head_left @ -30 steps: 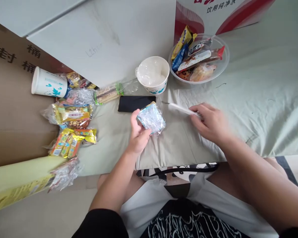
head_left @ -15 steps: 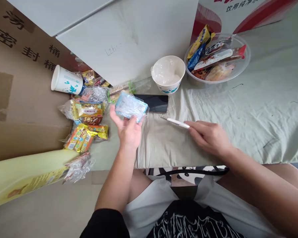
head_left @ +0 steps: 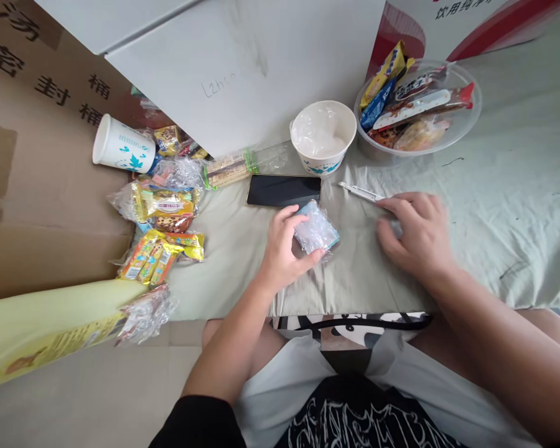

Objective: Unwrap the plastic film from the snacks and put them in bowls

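Note:
My left hand grips the left edge of a small light-blue packet wrapped in crinkled clear plastic, just above or on the cloth; I cannot tell which. A white, pen-like cutter with a thin blade end lies on the cloth, pointing up and left. At its rear end is my right hand, slightly blurred, thumb and fingers apart; the fingertips touch or nearly touch the cutter. A dark phone lies just beyond the packet.
Behind the phone stand a white paper bowl with clear film inside and a clear plastic tub of snacks. Wrapped snacks and a tipped paper cup lie left, beside a cardboard box. White boxes form the back.
My left hand has brought the packet right and down, uncovering the phone. My right hand has moved up and right, setting the cutter on the cloth and loosening its fingers.

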{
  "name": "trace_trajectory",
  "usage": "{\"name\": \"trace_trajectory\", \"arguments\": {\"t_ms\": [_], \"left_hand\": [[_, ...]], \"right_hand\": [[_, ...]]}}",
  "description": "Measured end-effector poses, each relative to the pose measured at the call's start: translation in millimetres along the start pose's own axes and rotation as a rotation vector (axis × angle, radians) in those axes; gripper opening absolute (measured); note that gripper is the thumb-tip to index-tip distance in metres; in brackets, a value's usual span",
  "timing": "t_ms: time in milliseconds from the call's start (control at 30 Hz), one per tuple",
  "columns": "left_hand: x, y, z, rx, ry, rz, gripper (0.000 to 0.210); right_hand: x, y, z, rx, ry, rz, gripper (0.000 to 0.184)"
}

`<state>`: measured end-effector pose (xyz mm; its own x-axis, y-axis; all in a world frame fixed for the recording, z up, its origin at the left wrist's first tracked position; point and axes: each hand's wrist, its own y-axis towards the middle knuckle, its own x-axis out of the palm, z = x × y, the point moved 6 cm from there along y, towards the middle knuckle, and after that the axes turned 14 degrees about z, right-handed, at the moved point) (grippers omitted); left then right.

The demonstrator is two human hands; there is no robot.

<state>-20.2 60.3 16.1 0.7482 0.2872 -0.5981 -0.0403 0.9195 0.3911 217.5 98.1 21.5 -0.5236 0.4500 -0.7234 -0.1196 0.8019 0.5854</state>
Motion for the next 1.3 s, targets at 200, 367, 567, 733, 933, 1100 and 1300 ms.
{"name": "trace_trajectory", "arguments": {"t_ms": [200, 367, 567, 733, 933, 1100, 1300], "left_hand": [[-4.8, 5.1, -1.5, -0.112, -0.109, 0.04, 0.022], [4.0, 0.4, 12.0, -0.012, -0.136, -0.045, 0.029], [14.1, -3.8, 15.9, 0.053, -0.048, -0.113, 0.025], [8.7, -1.7, 16.7, 0.082, -0.059, -0.065, 0.014], [8.3, -2.4, 20.7, 0.094, -0.091, -0.079, 0.012], [18.6, -10.2, 28.1, 0.127, -0.134, -0.229, 0.016], [25.2, -15.4, 31.3, 0.146, -0.14, -0.306, 0.02]], "right_hand": [[5.8, -6.3, -20.1, -0.094, 0.196, -0.054, 0.018], [10.2, -6.9, -26.4, -0.109, 0.308, -0.165, 0.019], [15.9, -8.0, -27.2, -0.094, 0.315, -0.223, 0.02], [16.7, -9.8, -27.6, -0.117, 0.286, -0.23, 0.023], [16.4, -11.5, -28.9, -0.129, 0.3, -0.225, 0.021], [17.0, -13.4, -31.5, -0.124, 0.318, -0.24, 0.021], [18.3, -13.6, -31.3, -0.105, 0.315, -0.241, 0.021]]}}
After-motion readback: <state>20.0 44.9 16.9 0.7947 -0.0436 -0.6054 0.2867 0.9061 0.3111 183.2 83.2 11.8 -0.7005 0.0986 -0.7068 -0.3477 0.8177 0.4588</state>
